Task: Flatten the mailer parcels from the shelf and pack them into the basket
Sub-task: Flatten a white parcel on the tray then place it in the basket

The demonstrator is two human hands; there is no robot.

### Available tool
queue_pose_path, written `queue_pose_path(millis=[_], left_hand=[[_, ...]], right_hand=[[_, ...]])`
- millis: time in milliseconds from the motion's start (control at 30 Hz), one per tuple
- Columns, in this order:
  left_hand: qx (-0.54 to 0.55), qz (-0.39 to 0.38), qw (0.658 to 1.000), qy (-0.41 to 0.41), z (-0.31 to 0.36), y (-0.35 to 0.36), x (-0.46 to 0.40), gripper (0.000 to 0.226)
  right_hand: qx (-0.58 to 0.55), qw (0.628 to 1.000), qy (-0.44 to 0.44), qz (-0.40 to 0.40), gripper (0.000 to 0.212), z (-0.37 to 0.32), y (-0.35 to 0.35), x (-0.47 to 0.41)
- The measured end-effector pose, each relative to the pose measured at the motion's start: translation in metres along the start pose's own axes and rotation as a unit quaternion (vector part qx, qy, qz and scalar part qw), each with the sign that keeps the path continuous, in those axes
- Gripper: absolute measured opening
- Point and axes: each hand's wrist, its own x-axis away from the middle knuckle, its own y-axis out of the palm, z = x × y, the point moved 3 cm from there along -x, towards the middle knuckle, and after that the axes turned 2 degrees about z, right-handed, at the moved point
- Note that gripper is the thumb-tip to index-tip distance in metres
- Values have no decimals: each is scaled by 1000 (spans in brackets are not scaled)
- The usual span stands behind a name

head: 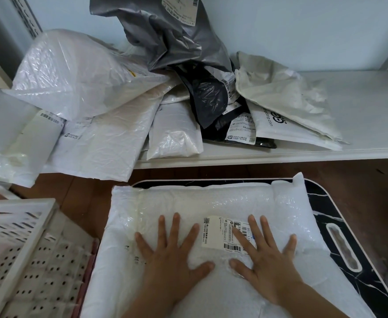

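Observation:
A white bubble mailer parcel [211, 203] with a shipping label lies on a black marble-patterned tray table [340, 221] in front of me. My left hand [170, 255] and my right hand [264, 255] press flat on it side by side, fingers spread and straight. The white perforated basket [27, 253] stands at the lower left, beside the table. On the white shelf [360, 106] behind lies a heap of mailers: white ones [85, 88] at the left, a grey one [165, 35] and a black one [211, 97] in the middle, a cream one [287, 99] at the right.
The shelf's right half is bare white board. Brown floor [372, 180] shows between the shelf and the table. A slot handle [342, 249] is cut into the table's right side. Some white mailers hang over the shelf's front edge at the left.

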Motion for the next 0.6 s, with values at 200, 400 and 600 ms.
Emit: queue_pose_path(millis=[200,400,600], left_hand=[[8,-6,1000,-4,-1,5,0,84],[10,-13,1000,-7,-1,8,-1,85],[23,-17,999,-14,-2,11,-1,85]], right_hand=[[-6,1000,3,-14,67,0,-1,-1],[6,999,6,-35,67,1,3,-2],[-3,1000,-27,5,67,-13,-14,-7]])
